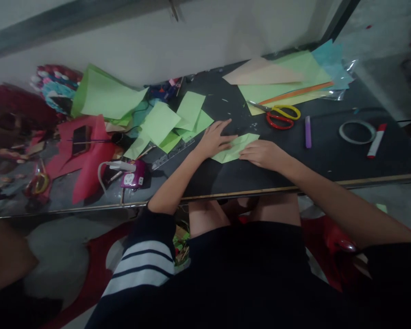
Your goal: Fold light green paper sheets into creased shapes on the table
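Observation:
A small light green paper (233, 151) with creases lies on the dark tabletop between my hands. My left hand (215, 139) rests on its left part, fingers spread and the palm down. On the paper's right side is my right hand (263, 154), its fingers close together and pressed on the edge; what they may pinch is too small to make out. Green paper squares (160, 122) lie in a loose pile left of my left hand, next to a clear ruler (173, 154). Scissors (283, 115) with yellow and red handles lie beyond my right hand.
Coloured sheets (287, 68) lie at the back right. Further right are a purple marker (308, 131), a tape roll (357, 132) and a red-and-white marker (376, 140). Red paper (92, 157) and a purple device (133, 179) with a white cable are at the left. Another person's arm shows far left.

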{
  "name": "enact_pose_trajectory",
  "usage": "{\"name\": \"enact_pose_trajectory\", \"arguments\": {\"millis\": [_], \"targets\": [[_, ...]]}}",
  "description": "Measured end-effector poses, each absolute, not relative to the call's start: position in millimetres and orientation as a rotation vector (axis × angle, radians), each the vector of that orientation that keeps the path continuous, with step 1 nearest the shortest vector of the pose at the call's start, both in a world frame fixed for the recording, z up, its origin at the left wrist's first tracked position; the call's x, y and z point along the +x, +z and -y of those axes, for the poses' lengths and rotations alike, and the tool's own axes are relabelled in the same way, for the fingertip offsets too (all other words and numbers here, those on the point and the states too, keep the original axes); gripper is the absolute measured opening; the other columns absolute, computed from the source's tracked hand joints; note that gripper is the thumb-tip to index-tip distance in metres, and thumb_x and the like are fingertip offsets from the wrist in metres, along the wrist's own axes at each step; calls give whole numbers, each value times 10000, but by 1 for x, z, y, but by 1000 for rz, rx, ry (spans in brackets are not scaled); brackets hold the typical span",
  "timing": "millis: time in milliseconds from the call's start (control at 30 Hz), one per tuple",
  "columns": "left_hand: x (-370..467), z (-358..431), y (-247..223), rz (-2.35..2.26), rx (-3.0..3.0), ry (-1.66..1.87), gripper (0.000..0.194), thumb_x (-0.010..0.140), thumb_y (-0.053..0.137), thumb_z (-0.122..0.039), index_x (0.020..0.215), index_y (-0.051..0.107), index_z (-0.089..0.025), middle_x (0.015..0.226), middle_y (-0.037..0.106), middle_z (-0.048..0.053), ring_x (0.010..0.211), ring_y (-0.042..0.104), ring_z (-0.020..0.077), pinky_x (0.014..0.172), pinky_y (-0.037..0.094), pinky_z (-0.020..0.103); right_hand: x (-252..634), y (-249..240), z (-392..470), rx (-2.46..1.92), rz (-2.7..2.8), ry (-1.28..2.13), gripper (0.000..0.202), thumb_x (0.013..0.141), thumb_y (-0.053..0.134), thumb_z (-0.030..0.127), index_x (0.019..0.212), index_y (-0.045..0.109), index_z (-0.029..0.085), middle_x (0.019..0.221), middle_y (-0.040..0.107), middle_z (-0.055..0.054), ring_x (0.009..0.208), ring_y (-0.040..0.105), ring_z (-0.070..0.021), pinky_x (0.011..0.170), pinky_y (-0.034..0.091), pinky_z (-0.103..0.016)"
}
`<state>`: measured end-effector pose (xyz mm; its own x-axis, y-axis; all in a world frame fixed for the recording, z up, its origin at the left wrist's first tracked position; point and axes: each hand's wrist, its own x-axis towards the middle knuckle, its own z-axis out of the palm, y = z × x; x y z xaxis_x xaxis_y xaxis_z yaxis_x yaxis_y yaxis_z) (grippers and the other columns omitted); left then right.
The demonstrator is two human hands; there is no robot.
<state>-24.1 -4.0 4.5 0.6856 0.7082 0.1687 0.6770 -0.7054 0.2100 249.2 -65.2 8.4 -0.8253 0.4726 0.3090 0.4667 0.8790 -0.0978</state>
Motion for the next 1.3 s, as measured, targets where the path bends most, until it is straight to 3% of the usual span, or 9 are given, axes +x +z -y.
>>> {"name": "enact_pose_trajectory", "arguments": {"millis": [100,200,367,600,767,900,967,1100,1300], "targets": [[-21,24,8,-1074,2822,647,359,1106,570,-345,1426,728,-311,1625,627,115,1526,572,309,1242,486,576,237,4,70,-727,2709,-63,405,1064,457,127,1120,851,203,1053,871,-107,998,797,-251,871,631,-374],[-21,55,6,-968,2793,572,369,1089,609,-428,1348,760,-212,1332,798,146,1280,747,274,1104,607,437,232,2,68,-701,2675,-154,411,1088,426,152,1075,837,154,959,853,-119,902,774,-255,805,611,-360],[-25,77,0,-1009,2867,398,334,1104,589,-393,1280,744,-156,1275,815,149,1269,760,251,1072,613,354,232,3,61,-695,2666,-102,349,1086,553,351,1187,819,148,1090,840,-143,996,752,-285,803,583,-370],[-19,78,3,-1053,3110,278,429,1101,380,-92,1451,625,-127,1245,826,175,1109,825,214,852,635,272,229,10,62,-768,2724,-161,370,1087,474,236,1016,832,172,885,817,-110,812,706,-238,654,440,-354],[-22,75,-1,-1296,2846,372,335,1103,444,-163,1312,705,-153,1045,847,139,921,839,235,736,619,281,228,11,56,-867,2570,-46,369,1093,481,280,969,819,202,995,837,-125,1002,731,-284,817,497,-403],[-29,70,-8,-1297,2617,584,266,1095,575,-311,1263,732,-178,1138,855,103,1017,831,209,868,628,284,228,6,44,-938,2463,152,343,1086,492,345,992,795,216,1305,804,-151,1214,699,-330,974,491,-471],[-30,69,-9,-1254,2543,652,246,1086,619,-363,1194,765,-198,1141,859,78,1063,823,201,926,625,287,228,5,40,-990,2477,250,326,1077,498,351,1013,790,220,1230,825,-147,1177,716,-334,999,467,-486],[-26,68,-8,-1322,2436,775,201,1080,618,-279,1062,805,-207,1044,865,63,985,823,187,889,622,277,224,8,32,-1177,2478,300,300,1058,523,369,1007,785,232,967,830,-122,979,733,-328,999,427,-501],[-20,68,-10,-1541,2247,863,61,1014,708,-241,1052,738,-204,893,823,24,803,773,155,780,603,262,218,13,21,-1310,2416,513,330,1015,602,412,1256,722,221,932,784,-91,796,691,-277,795,455,-387]]}}
